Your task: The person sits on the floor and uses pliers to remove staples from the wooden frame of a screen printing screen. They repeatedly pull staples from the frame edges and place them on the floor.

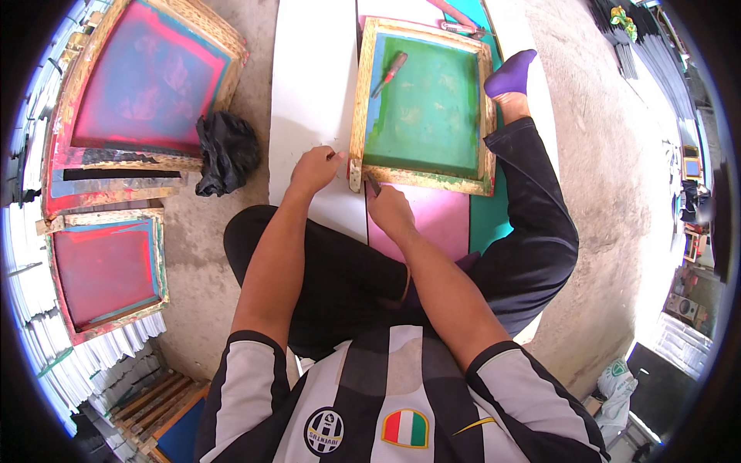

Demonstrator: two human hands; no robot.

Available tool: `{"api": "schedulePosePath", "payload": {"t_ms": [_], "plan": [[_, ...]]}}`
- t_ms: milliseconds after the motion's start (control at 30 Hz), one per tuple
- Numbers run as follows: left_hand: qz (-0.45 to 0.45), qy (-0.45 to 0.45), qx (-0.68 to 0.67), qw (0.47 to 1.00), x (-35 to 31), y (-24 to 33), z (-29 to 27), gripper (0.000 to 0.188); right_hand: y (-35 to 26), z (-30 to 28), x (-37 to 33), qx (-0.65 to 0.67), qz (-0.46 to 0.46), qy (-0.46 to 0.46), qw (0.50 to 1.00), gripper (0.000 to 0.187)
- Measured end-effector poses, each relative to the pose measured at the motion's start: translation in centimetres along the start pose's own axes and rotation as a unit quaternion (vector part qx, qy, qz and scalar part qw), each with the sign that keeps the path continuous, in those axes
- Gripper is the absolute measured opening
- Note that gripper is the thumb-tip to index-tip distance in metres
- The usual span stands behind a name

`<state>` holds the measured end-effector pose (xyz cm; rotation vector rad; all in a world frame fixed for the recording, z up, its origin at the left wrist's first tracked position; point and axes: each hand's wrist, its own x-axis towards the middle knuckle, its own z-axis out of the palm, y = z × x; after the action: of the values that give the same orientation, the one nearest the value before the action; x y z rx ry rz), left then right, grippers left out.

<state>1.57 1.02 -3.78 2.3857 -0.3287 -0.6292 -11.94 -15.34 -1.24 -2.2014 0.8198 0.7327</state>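
Observation:
A wooden screen-printing frame (486, 116) with green mesh lies in front of me across white, pink and teal boards. My right hand (392, 210) is closed round a small flat tool (373, 184), whose dull metal end meets the frame's near edge by the left corner. Just left of that corner, my left hand (315, 171) is closed low over the white board; a small dark bit shows at its fingertips, too small to name. A screwdriver (392, 71) with a reddish handle rests on the mesh. My foot in a purple sock (509, 75) is against the frame's right side.
Pliers (461, 28) and a red-handled tool (451, 11) lie beyond the frame. To the left stand a large pink-and-blue screen frame (147, 77), a smaller red one (104, 266) and a crumpled black plastic bag (226, 153). A white bag (617, 390) sits at lower right.

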Motion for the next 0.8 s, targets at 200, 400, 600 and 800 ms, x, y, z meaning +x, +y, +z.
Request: {"api": "schedulePosePath", "payload": {"t_ms": [200,400,600,800], "plan": [[0.012,-0.001,-0.028,1.0,-0.3,-1.1,0.1,0.045,1.0,-0.3,0.6,0.046,-0.029,-0.018,0.998,0.041],[-0.017,-0.095,-0.167,0.981,-1.6,0.7,-2.4,0.04,1.3,0.7,-1.1,0.148,-0.119,-0.049,0.981,0.026],[-0.022,-0.152,-0.26,0.953,-3.3,0.4,-4.3,0.03,-3.1,1.3,-2.6,0.273,-0.109,-0.185,0.938,0.016],[-0.049,-0.13,-0.249,0.959,-2.7,-0.6,-4.6,0.027,-4.3,1.4,-1.6,0.336,-0.081,-0.266,0.9,0.036]]}}
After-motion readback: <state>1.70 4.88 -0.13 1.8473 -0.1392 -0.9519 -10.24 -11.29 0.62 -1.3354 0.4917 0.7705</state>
